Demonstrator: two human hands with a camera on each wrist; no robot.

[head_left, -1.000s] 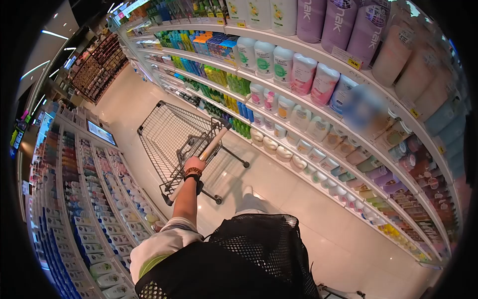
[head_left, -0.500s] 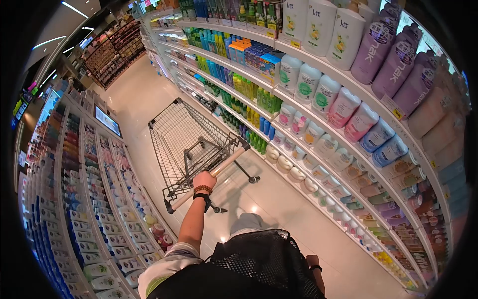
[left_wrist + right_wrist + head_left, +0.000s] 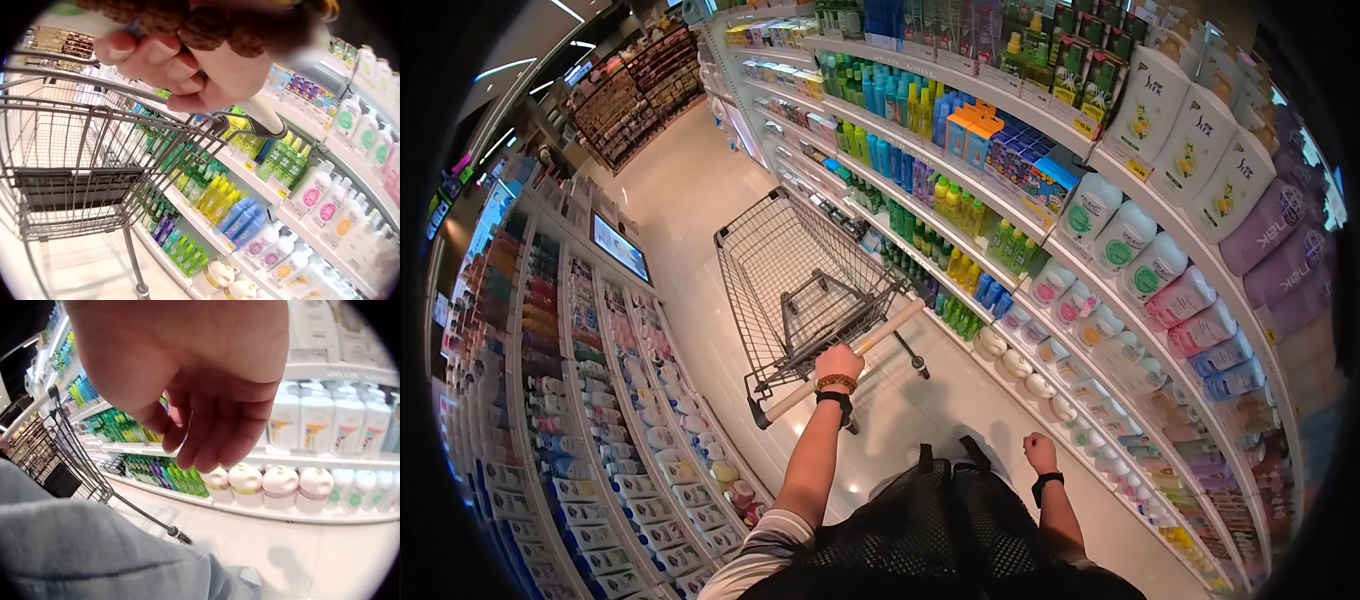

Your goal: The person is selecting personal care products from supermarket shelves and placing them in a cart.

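A shop: stocked shelves (image 3: 1020, 240) and a trolley (image 3: 800, 280).

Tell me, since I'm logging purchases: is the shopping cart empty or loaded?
Empty. The shopping cart shows only bare wire mesh, nothing inside, in the head and left wrist views.

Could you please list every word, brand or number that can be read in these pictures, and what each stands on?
"nak": on the purple bottles, upper shelf at far right, head view.
White packs with a yellow fruit picture: logo too small to read.
Yellow price tags on shelf edges: too small.
Cart handle in the left hand: no lettering shows.
Wrist views: all labels blurred.
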